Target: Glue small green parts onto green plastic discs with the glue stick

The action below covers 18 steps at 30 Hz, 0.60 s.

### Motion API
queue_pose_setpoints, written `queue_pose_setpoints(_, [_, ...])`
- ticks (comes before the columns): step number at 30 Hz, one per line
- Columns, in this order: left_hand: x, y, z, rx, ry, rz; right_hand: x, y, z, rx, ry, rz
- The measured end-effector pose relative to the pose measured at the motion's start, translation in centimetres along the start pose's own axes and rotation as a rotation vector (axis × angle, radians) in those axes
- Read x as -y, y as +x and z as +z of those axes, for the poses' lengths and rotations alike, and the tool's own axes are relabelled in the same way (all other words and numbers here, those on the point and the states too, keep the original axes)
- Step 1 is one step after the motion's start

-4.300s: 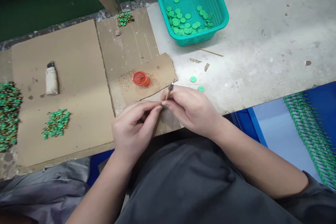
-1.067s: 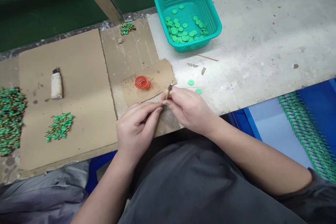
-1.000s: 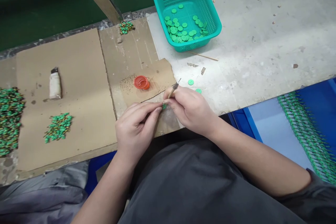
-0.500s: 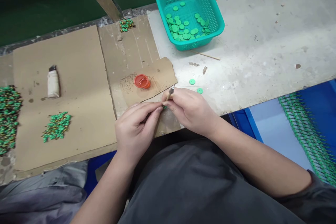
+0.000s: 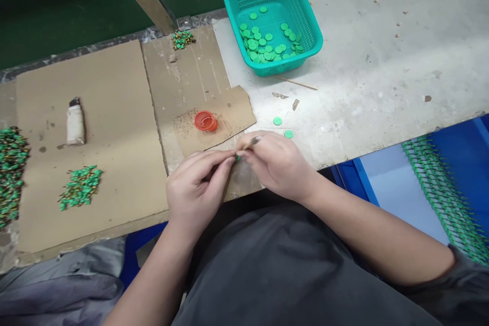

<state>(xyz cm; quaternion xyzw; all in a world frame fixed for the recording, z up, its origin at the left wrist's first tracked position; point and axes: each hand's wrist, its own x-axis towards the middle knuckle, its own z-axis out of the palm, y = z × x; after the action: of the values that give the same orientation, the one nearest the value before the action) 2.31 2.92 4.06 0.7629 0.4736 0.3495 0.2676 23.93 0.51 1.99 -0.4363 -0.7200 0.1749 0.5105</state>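
Observation:
My left hand (image 5: 198,181) is closed, thumb and forefinger pinching a small green piece (image 5: 238,157) that is mostly hidden by the fingertips. Against it, the fingers of my right hand (image 5: 280,163) are closed around a thin wooden-handled tool (image 5: 253,141) with a dark part near its upper end. That tool leans to the right above the knuckles, and its lower end is hidden. Just beyond the hands, a small red cup (image 5: 205,121) with liquid in it stands on cardboard. Two green buttons, a far one (image 5: 277,120) and a nearer one (image 5: 289,134), lie beyond my right hand.
A teal basket (image 5: 315,46) holding several green buttons stands at the back, a thin stick (image 5: 298,83) before it. On the left cardboard (image 5: 114,91) lie a white-wrapped tool (image 5: 76,123) and a pile of green-and-gold pieces (image 5: 81,187). A larger pile (image 5: 11,173) is farther left.
The tool in my right hand has tipped over to the right from a steeper angle. A little more of the green piece shows between my fingertips. Both hands stay together.

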Motion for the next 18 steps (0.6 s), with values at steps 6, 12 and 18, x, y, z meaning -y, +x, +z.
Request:
queue_pose_setpoints(6, [-0.1, 0.2, -0.6, -0.01, -0.147, -0.183, 0.8, 0.1, -0.5, -0.19, 0.096, 0.229])
queue_pose_setpoints(12, [-1.8, 1.3, -3.1, 0.047, -0.33, -0.271, 0.9, 0.1, -0.3, -0.154, 0.145, 0.289])
queue_pose_setpoints(18, [-4.1, 1.5, -5.5, 0.078, -0.402, -0.225, 0.8, -0.3, -0.2, -0.146, 0.14, 0.294])
